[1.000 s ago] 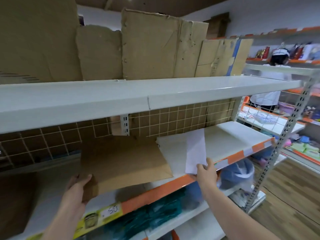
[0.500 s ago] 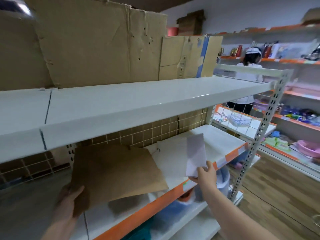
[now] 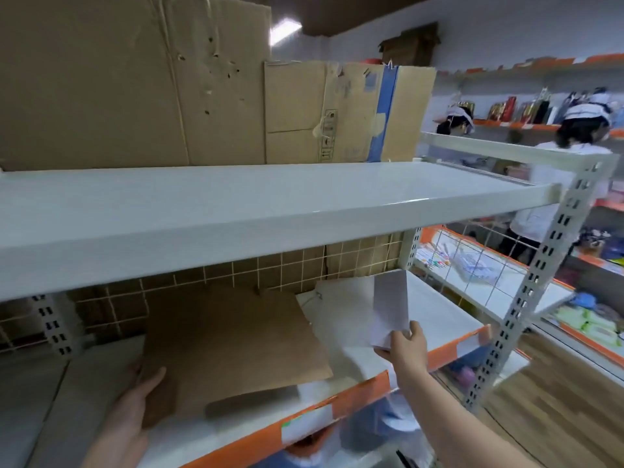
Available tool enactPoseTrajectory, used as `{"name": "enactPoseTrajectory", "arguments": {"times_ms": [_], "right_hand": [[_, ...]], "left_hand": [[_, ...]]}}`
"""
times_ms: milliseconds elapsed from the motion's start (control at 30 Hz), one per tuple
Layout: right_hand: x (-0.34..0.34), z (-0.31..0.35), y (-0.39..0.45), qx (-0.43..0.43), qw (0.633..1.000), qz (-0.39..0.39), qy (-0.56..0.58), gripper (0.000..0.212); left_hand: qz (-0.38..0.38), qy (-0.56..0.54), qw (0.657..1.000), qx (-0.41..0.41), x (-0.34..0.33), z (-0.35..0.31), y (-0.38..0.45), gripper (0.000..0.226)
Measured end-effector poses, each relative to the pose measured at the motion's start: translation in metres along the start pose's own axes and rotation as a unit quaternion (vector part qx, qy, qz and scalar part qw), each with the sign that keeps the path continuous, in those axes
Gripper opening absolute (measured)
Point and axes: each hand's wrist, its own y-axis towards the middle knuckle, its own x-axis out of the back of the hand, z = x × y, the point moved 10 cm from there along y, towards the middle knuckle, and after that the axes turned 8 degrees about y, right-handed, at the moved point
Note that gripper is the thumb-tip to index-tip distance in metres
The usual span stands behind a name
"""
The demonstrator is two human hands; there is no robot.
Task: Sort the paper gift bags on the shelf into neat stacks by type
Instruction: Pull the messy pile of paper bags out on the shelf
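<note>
Both hands pinch bag edges: left hand [image 3: 130,412] brown bag [image 3: 229,346], right hand [image 3: 407,346] white bag [image 3: 390,307].

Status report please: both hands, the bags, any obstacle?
Left hand grips flat brown paper bag. Right hand pinches small white paper bag above large white bag. No obstacle seen.

A white metal shelf unit [image 3: 270,211] with orange edge strips [image 3: 354,393] and a perforated upright post [image 3: 526,288] fills the near view. Flattened cardboard sheets [image 3: 135,79] stand along its top board, and a wire grid back panel [image 3: 236,275] shows cardboard behind it. The floor [image 3: 557,410] at right is wood plank. Pale walls carry more orange-trimmed wall shelves [image 3: 526,67] with goods. A ceiling light [image 3: 285,28] glows, and two people in white caps [image 3: 574,146] stand in the aisle.
</note>
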Motion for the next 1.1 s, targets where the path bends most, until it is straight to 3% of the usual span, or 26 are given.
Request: {"name": "enactPoseTrajectory", "arguments": {"times_ms": [133, 333, 533, 667, 833, 967, 1033, 1100], "right_hand": [[0.028, 0.010, 0.060, 0.005, 1.000, 0.013, -0.012, 0.024], [0.070, 0.019, 0.132, 0.022, 0.990, 0.009, -0.137, 0.024], [0.087, 0.014, 0.173, 0.027, 0.942, 0.061, -0.328, 0.033], [0.082, 0.013, 0.189, 0.069, 0.919, 0.097, -0.376, 0.050], [0.078, 0.012, 0.201, 0.120, 0.858, 0.109, -0.487, 0.031], [0.077, 0.016, 0.204, 0.150, 0.748, 0.075, -0.642, 0.030], [0.073, 0.009, 0.202, 0.165, 0.744, 0.090, -0.641, 0.039], [0.068, 0.000, 0.200, 0.168, 0.762, 0.120, -0.614, 0.045]], "left_hand": [[-0.028, -0.017, 0.999, 0.037, -0.042, 0.032, -0.006, 0.044], [-0.079, -0.018, 0.996, 0.039, -0.082, 0.063, -0.019, 0.032], [-0.173, 0.122, 0.975, 0.062, -0.077, 0.074, -0.015, 0.063], [-0.234, 0.322, 0.917, 0.032, -0.071, 0.050, -0.016, 0.061], [-0.271, 0.476, 0.837, 0.001, -0.062, 0.026, -0.020, 0.041], [-0.235, 0.615, 0.752, 0.046, -0.065, 0.031, -0.023, 0.053], [-0.218, 0.693, 0.684, 0.060, -0.073, 0.036, -0.025, 0.067], [-0.190, 0.734, 0.651, 0.038, -0.087, 0.041, -0.024, 0.072]]}}
